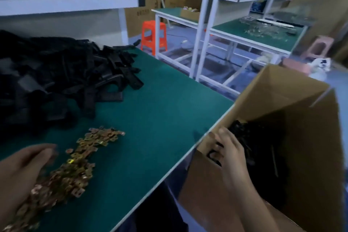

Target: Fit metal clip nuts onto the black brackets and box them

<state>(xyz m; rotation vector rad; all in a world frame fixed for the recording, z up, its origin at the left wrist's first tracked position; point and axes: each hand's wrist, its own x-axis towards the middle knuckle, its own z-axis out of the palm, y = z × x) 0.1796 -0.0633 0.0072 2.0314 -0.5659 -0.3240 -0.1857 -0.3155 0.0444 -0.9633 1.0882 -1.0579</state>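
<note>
A big heap of black brackets (62,79) lies at the left on the green table (160,118). A trail of brass-coloured metal clip nuts (75,167) runs from the near left corner towards the middle. My left hand (24,164) hovers over the near end of the clip nuts, fingers loosely bent and blurred, with nothing visibly held. My right hand (229,154) reaches into the open cardboard box (310,156) beside the table's right edge and holds a black bracket (213,155) just inside its rim. More black brackets (250,137) fill the box.
A white shelf (71,2) overhangs the far side of the table. Beyond the table stand an orange stool (153,36), white-framed workbenches (250,37) with green tops, a pink stool (318,49) and stacked cartons.
</note>
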